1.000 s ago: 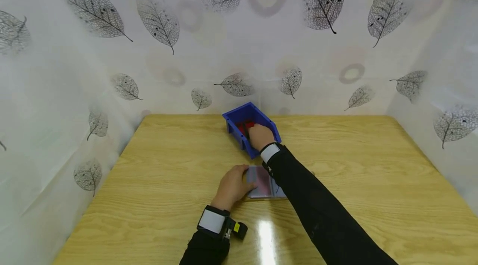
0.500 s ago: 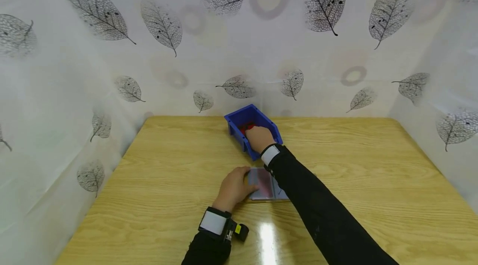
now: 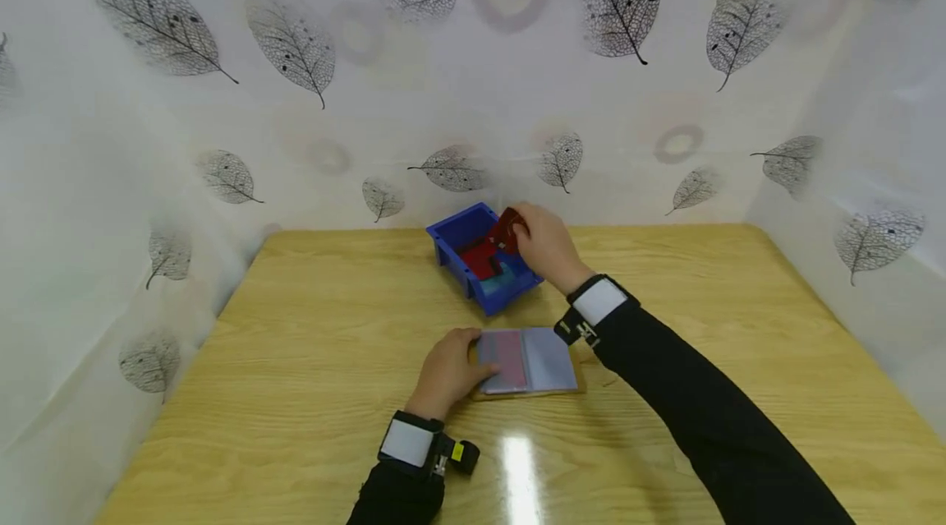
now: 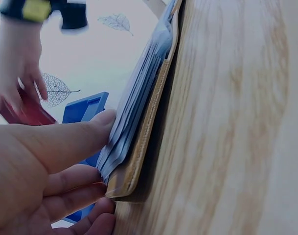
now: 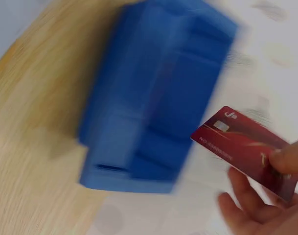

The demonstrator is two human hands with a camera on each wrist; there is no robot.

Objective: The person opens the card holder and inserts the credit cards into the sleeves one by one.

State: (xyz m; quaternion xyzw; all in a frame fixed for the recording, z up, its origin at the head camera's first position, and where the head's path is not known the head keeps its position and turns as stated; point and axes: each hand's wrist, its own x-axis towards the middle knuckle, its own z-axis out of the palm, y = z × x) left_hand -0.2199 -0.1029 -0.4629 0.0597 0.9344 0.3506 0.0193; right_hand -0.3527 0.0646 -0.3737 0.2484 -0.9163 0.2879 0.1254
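The right hand (image 3: 545,244) has been lifted from the blue bin (image 3: 452,264). Nearest, the card holder (image 3: 550,359) is pinched at its edge by the left hand (image 3: 446,370); beyond, the red card (image 5: 241,148), pinched at one end near the bin, could be dropped by slackened fingers.

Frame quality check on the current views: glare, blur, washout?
Head: bright glare streak on the table, low centre; otherwise mostly clear. Right wrist: blue bin smeared, likely motion; red card much sharper. Left wrist: right hand and its card blurred, leaf-print sheet washed out; card holder crisp enough to show edge stitching.
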